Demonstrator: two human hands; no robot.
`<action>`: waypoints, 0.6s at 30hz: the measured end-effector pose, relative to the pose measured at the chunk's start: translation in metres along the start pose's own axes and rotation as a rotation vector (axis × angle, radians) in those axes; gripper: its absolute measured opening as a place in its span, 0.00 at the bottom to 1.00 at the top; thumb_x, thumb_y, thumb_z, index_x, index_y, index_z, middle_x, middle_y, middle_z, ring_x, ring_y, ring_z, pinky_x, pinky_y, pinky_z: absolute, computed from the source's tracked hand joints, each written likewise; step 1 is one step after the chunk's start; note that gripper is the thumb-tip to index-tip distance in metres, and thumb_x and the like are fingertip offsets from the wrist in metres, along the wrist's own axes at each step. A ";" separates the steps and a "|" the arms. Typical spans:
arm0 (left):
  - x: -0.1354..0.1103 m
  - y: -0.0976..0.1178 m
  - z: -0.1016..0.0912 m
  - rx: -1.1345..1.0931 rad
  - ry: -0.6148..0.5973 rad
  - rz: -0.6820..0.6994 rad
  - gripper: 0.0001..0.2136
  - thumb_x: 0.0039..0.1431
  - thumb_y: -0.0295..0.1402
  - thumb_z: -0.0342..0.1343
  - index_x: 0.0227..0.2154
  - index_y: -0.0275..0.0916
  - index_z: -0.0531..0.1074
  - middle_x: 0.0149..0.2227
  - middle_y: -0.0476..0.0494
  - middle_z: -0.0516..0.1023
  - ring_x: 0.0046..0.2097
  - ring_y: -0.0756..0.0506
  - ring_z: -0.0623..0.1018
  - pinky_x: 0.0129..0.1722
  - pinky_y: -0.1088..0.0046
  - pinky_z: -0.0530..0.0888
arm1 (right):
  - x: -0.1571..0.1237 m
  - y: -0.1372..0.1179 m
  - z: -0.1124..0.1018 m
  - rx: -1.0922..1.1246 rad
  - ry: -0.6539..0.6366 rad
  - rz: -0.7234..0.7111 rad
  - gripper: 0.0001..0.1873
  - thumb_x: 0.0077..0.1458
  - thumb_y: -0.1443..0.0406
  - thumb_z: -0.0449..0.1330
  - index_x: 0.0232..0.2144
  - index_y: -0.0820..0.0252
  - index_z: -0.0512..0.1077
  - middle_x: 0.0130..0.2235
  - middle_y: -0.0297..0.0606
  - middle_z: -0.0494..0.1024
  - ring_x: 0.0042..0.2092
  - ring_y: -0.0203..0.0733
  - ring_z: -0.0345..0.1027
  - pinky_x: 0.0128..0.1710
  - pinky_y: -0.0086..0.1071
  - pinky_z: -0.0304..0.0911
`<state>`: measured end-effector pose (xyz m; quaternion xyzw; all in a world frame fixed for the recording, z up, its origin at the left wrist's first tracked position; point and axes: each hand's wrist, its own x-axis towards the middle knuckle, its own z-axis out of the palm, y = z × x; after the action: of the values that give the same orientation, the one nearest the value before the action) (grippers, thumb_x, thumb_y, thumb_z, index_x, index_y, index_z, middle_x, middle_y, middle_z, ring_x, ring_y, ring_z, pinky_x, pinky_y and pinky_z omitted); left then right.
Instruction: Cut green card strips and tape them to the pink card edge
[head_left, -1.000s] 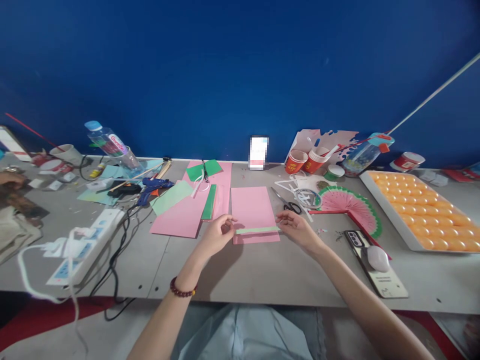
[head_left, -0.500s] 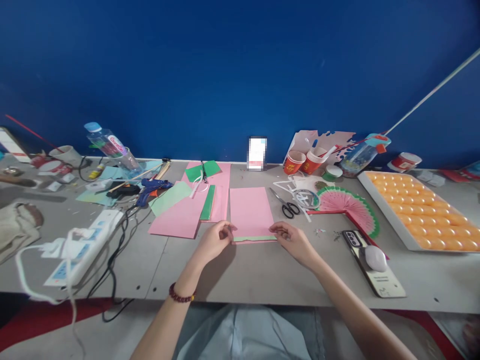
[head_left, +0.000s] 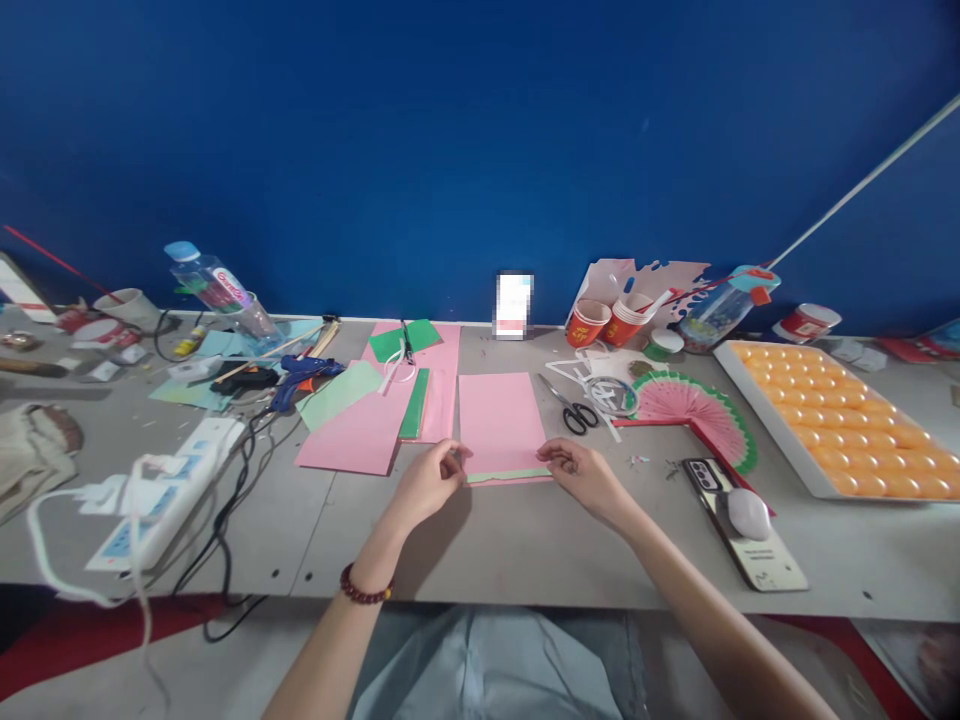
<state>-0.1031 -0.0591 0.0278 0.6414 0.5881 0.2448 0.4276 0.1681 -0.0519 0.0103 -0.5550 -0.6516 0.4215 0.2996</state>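
A pink sheet of paper [head_left: 501, 420] lies in front of me on the grey table, with a narrow light green strip [head_left: 510, 476] along its near edge. My left hand [head_left: 435, 480] has its thumb and fingers closed in a pinch at the near left corner of the sheet. At the near right corner, my right hand [head_left: 576, 470] pinches the paper the same way. Black-handled scissors [head_left: 577, 415] lie just right of the sheet. More pink paper [head_left: 356, 435] and a dark green strip [head_left: 415, 405] rest to its left.
Left are a blue glue gun [head_left: 304, 375], a white power strip [head_left: 169, 500] with cables, and a plastic bottle [head_left: 221, 285]. Right are red paper cups [head_left: 589, 322], a pink-green paper fan [head_left: 697, 405], a phone [head_left: 750, 545] and a tray of orange balls [head_left: 724, 375].
Both hands keep their pinch at the sheet's near corners, with hardly any movement. The whole view has shifted very slightly.
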 end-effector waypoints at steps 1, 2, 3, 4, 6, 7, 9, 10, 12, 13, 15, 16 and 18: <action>0.000 0.000 0.000 0.005 0.000 0.001 0.15 0.46 0.26 0.51 0.39 0.41 0.71 0.27 0.52 0.74 0.27 0.50 0.70 0.27 0.76 0.64 | 0.000 0.000 0.000 0.004 -0.002 0.001 0.13 0.47 0.67 0.53 0.36 0.58 0.72 0.37 0.39 0.78 0.35 0.38 0.69 0.34 0.31 0.62; -0.001 0.001 0.000 0.007 0.001 0.004 0.15 0.46 0.26 0.52 0.39 0.41 0.71 0.26 0.52 0.74 0.27 0.50 0.70 0.27 0.76 0.64 | 0.000 0.000 0.000 0.007 -0.002 0.001 0.13 0.47 0.67 0.53 0.36 0.58 0.72 0.37 0.39 0.78 0.35 0.38 0.69 0.34 0.31 0.62; -0.001 0.001 0.000 0.010 0.003 0.007 0.15 0.46 0.26 0.52 0.39 0.41 0.71 0.26 0.52 0.74 0.27 0.50 0.70 0.27 0.76 0.64 | 0.000 0.000 0.000 0.008 -0.001 -0.001 0.13 0.47 0.67 0.53 0.36 0.58 0.72 0.37 0.39 0.78 0.35 0.38 0.69 0.34 0.31 0.62; -0.001 0.001 0.000 0.015 0.004 0.008 0.15 0.46 0.26 0.52 0.39 0.41 0.71 0.26 0.52 0.74 0.27 0.50 0.70 0.27 0.76 0.64 | 0.001 0.000 0.000 0.008 0.001 -0.003 0.13 0.47 0.67 0.53 0.36 0.58 0.72 0.37 0.39 0.78 0.34 0.38 0.69 0.33 0.31 0.62; 0.000 0.000 0.001 0.029 0.006 0.003 0.16 0.45 0.26 0.52 0.39 0.42 0.71 0.26 0.52 0.74 0.27 0.50 0.70 0.27 0.76 0.64 | 0.001 -0.001 0.000 0.007 0.005 -0.005 0.13 0.46 0.67 0.53 0.36 0.58 0.72 0.37 0.39 0.78 0.34 0.38 0.69 0.33 0.31 0.62; 0.000 0.000 0.001 0.038 0.006 -0.003 0.15 0.45 0.26 0.52 0.39 0.42 0.71 0.26 0.53 0.74 0.27 0.50 0.70 0.27 0.76 0.63 | 0.001 -0.001 0.001 0.007 0.005 -0.004 0.13 0.46 0.67 0.53 0.36 0.58 0.72 0.37 0.38 0.78 0.34 0.38 0.69 0.33 0.31 0.62; 0.001 0.000 0.001 0.050 0.009 -0.010 0.15 0.46 0.26 0.53 0.39 0.42 0.71 0.26 0.53 0.74 0.27 0.50 0.70 0.26 0.76 0.63 | 0.000 -0.001 0.001 0.007 0.006 0.000 0.13 0.46 0.67 0.53 0.36 0.58 0.72 0.37 0.38 0.78 0.34 0.38 0.69 0.33 0.31 0.61; 0.001 0.001 0.001 0.054 0.012 -0.011 0.15 0.46 0.26 0.53 0.39 0.42 0.71 0.26 0.53 0.74 0.26 0.50 0.70 0.26 0.76 0.63 | 0.000 -0.001 0.001 0.008 0.006 0.001 0.13 0.46 0.67 0.53 0.36 0.58 0.72 0.37 0.38 0.78 0.34 0.38 0.69 0.33 0.31 0.61; 0.001 0.001 0.001 0.060 0.016 -0.011 0.15 0.46 0.25 0.53 0.39 0.42 0.71 0.26 0.52 0.74 0.26 0.50 0.71 0.26 0.76 0.63 | 0.000 -0.001 0.001 0.008 0.004 0.003 0.13 0.46 0.68 0.53 0.36 0.58 0.72 0.37 0.38 0.78 0.34 0.38 0.68 0.33 0.30 0.61; 0.001 0.002 0.001 0.064 0.016 -0.012 0.15 0.46 0.25 0.53 0.39 0.42 0.71 0.26 0.53 0.74 0.27 0.50 0.71 0.26 0.76 0.63 | 0.000 -0.001 0.001 0.007 0.003 0.003 0.12 0.46 0.68 0.53 0.35 0.58 0.72 0.36 0.38 0.78 0.33 0.37 0.68 0.33 0.30 0.61; 0.001 0.003 0.001 0.076 0.018 -0.018 0.15 0.46 0.25 0.53 0.39 0.42 0.70 0.26 0.53 0.74 0.27 0.50 0.71 0.27 0.76 0.63 | 0.000 0.000 0.001 0.008 0.003 0.006 0.12 0.46 0.68 0.54 0.36 0.59 0.72 0.36 0.38 0.78 0.33 0.37 0.68 0.33 0.30 0.61; 0.001 0.003 0.001 0.083 0.019 -0.022 0.15 0.46 0.25 0.53 0.40 0.42 0.70 0.26 0.53 0.73 0.28 0.49 0.72 0.27 0.76 0.62 | 0.000 0.000 0.001 0.010 0.004 0.007 0.12 0.46 0.68 0.54 0.36 0.59 0.72 0.36 0.38 0.78 0.33 0.37 0.68 0.33 0.30 0.61; 0.001 0.004 0.001 0.093 0.021 -0.027 0.15 0.47 0.25 0.53 0.40 0.43 0.70 0.26 0.53 0.73 0.28 0.49 0.72 0.26 0.76 0.62 | 0.000 0.000 0.001 0.015 0.007 0.005 0.13 0.46 0.68 0.54 0.36 0.59 0.72 0.37 0.38 0.78 0.33 0.37 0.68 0.33 0.30 0.62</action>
<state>-0.0997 -0.0584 0.0303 0.6499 0.6121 0.2179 0.3943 0.1674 -0.0521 0.0101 -0.5561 -0.6459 0.4250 0.3049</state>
